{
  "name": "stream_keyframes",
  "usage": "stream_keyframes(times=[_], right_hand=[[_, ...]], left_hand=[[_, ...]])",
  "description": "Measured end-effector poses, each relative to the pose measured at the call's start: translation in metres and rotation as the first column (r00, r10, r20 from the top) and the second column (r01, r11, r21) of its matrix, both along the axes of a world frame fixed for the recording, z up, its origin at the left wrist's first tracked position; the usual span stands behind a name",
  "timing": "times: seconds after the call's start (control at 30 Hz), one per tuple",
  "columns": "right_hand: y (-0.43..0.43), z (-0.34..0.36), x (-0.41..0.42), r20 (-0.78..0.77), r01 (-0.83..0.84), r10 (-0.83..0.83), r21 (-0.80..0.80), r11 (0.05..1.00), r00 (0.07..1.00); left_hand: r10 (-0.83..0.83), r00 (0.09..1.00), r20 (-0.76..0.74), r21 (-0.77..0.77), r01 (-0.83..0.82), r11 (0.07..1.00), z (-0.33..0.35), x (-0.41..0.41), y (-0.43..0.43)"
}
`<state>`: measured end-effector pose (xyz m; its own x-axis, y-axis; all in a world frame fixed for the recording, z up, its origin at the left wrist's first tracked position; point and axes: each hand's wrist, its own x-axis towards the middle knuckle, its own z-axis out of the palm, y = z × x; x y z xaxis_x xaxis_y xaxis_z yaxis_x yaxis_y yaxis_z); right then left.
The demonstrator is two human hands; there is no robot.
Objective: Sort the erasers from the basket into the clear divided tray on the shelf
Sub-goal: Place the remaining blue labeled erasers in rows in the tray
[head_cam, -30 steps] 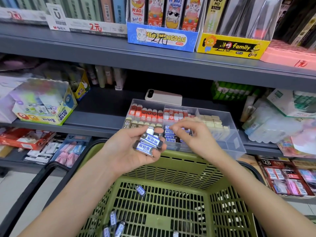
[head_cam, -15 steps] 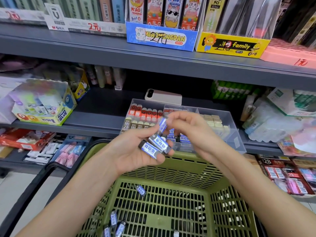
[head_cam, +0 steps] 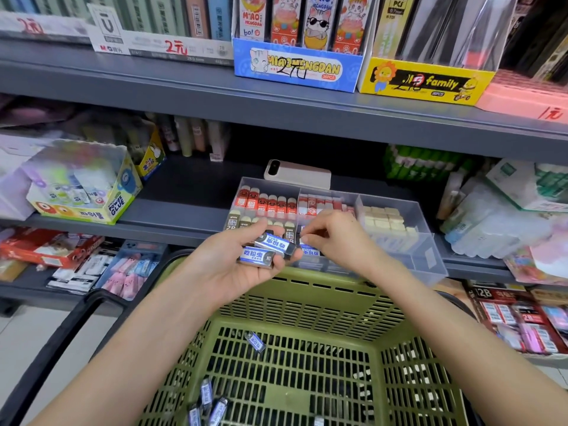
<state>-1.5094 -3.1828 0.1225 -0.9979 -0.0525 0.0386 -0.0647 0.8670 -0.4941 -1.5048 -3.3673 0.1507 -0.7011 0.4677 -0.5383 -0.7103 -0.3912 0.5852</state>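
Observation:
My left hand [head_cam: 227, 269] is held palm up over the green basket [head_cam: 322, 299] and grips two black erasers with blue labels [head_cam: 270, 249]. My right hand [head_cam: 338, 238] reaches into the front middle compartment of the clear divided tray [head_cam: 430, 259] on the shelf. Its fingertips pinch a blue-label eraser [head_cam: 308, 249] among others of that kind. The tray also holds red, 2B and cream erasers in separate compartments. Several more blue-label erasers [head_cam: 255, 341] lie on the basket floor.
A phone [head_cam: 298, 175] lies behind the tray. A glue box [head_cam: 92, 195] stands at the left of the shelf, and packets in plastic [head_cam: 491, 222] at the right. The upper shelf edge [head_cam: 276, 109] overhangs. Black basket handles [head_cam: 61, 339] arc at the left.
My right hand took one of three erasers from my left hand and carried it down into the tray's front middle compartment. My left hand stayed over the basket with two erasers.

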Motion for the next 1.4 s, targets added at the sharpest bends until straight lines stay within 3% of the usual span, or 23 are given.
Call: stream_keyframes(times=[0.1, 0.2, 0.33, 0.53, 0.67, 0.73, 0.83, 0.9, 0.97, 1.2, 1.33, 1.4], right_hand=[[0.000, 0.006, 0.013, -0.225, 0.002, 0.003, 0.022, 1.000, 0.974], [-0.009, 0.022, 0.034, -0.303, -0.141, 0.060, -0.251, 0.958, 0.951], [-0.017, 0.028, 0.047, -0.375, -0.211, 0.163, -0.092, 0.973, 0.912], [-0.015, 0.031, 0.046, -0.309, -0.161, 0.020, -0.439, 0.884, 0.951], [-0.015, 0.030, 0.037, -0.307, -0.059, -0.121, -0.516, 0.855, 0.944], [-0.007, 0.027, 0.029, -0.312, 0.001, -0.152, -0.435, 0.901, 0.938], [0.009, 0.018, 0.009, -0.311, 0.025, -0.046, -0.070, 0.997, 0.949], [0.011, 0.011, -0.004, -0.263, -0.017, 0.071, 0.202, 0.979, 0.962], [0.008, 0.003, -0.014, -0.211, -0.068, 0.150, 0.355, 0.932, 0.966], [0.007, -0.006, -0.013, -0.291, -0.107, 0.204, 0.318, 0.942, 0.935], [0.012, 0.001, -0.004, -0.304, -0.130, 0.180, 0.178, 0.975, 0.936], [0.007, 0.010, 0.011, -0.379, -0.089, 0.077, -0.013, 0.996, 0.922]], left_hand=[[0.009, 1.000, -0.014, -0.006, -0.009, 1.000, 0.000, 0.000, 0.003], [0.031, 0.999, -0.021, -0.017, -0.031, 0.999, 0.002, 0.000, 0.006], [0.047, 0.998, -0.048, -0.061, -0.050, 0.997, 0.004, 0.001, 0.009], [-0.106, 0.986, -0.130, -0.159, 0.085, 0.984, 0.005, 0.008, 0.018], [-0.101, 0.989, -0.111, -0.156, 0.083, 0.984, 0.003, 0.011, 0.027], [-0.041, 0.997, -0.071, -0.153, 0.030, 0.988, 0.002, 0.009, 0.022], [-0.011, 0.999, -0.040, -0.127, 0.006, 0.992, -0.002, 0.005, 0.007], [-0.029, 0.999, -0.046, -0.118, 0.023, 0.993, -0.003, 0.005, 0.000], [-0.066, 0.996, -0.061, -0.124, 0.058, 0.991, -0.002, 0.004, -0.002], [-0.078, 0.989, -0.123, -0.172, 0.056, 0.983, -0.002, 0.002, -0.002], [-0.053, 0.996, -0.077, -0.170, 0.040, 0.985, -0.001, 0.003, 0.000], [-0.036, 0.998, -0.051, -0.137, 0.029, 0.990, 0.000, 0.004, 0.003]])
